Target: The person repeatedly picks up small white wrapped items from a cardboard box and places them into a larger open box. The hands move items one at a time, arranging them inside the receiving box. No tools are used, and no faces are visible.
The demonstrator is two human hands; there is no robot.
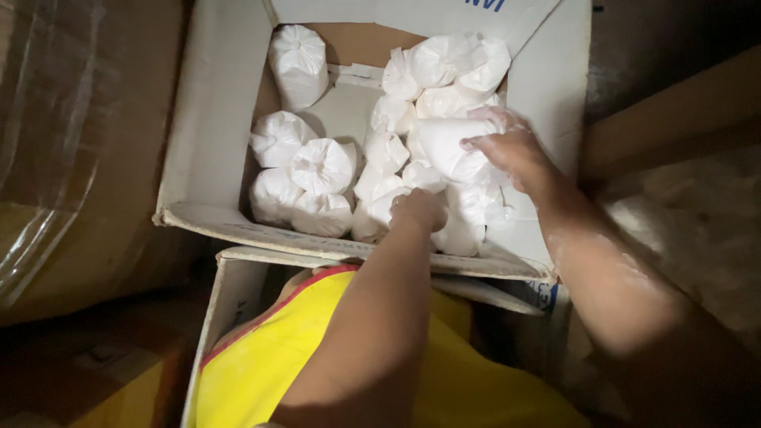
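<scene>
Nearest, the left hand is curled and pressed down among the small tied white plastic pouches of powder at the open cardboard box's near edge, at about 6 o'clock; whether it pinches one, I cannot tell. Farther in, at 3 o'clock, the right hand is wrapped over a plump white powder-filled plastic bag lying on its side atop the pile, long axis running 9 to 3, its free end pointing 9 o'clock from the grip.
</scene>
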